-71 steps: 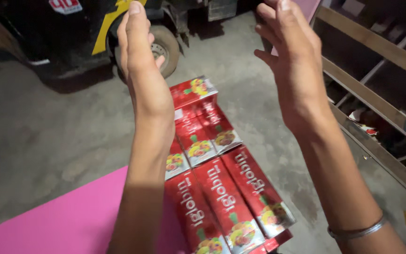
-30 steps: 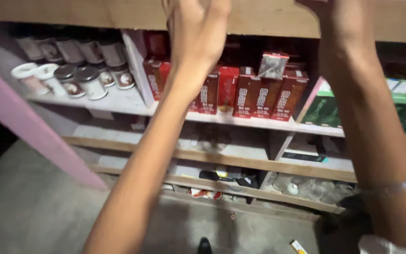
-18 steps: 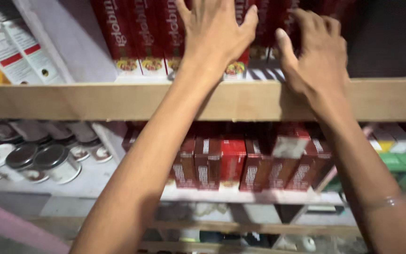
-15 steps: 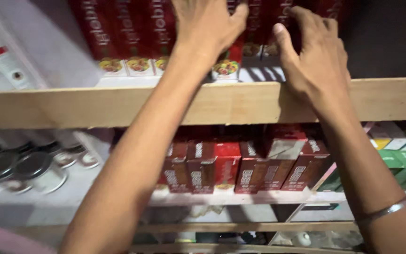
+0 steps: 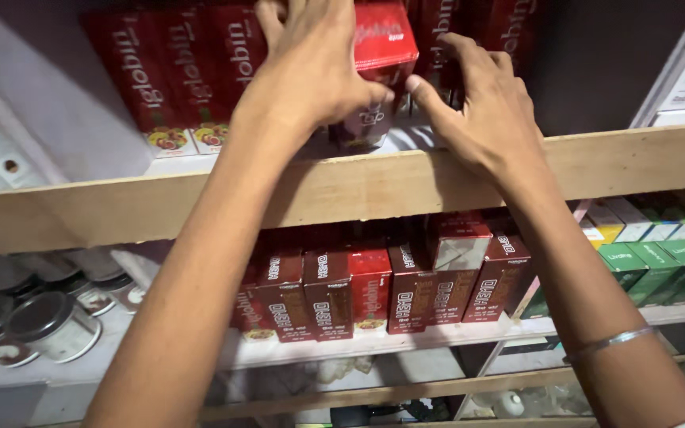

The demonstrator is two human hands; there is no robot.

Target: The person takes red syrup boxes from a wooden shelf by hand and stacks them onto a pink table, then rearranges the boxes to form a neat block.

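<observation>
Head camera is looking up at a wooden shelf where both hands are working among tall red cartons. Standing here beside the person, I am seeing the left hand lying over the front of a red carton that is standing near the front edge of the upper shelf, about midway along it; its fingers are curling around the carton's left side and the thumb is pressing across its lower front, so this hand is gripping the box. The right hand is resting just right of the same carton, fingers spread fairly wide, its thumb reaching toward the carton's lower right edge; whether it is actually touching there I cannot tell. A thin metal bangle is sitting on the right forearm.

A row of matching red cartons is standing upright toward the left end of that shelf, packed side by side. On the shelf below, shorter dark red boxes are lining the front edge, green boxes are sitting toward the right end, and lidded jars are crowding the left end
</observation>
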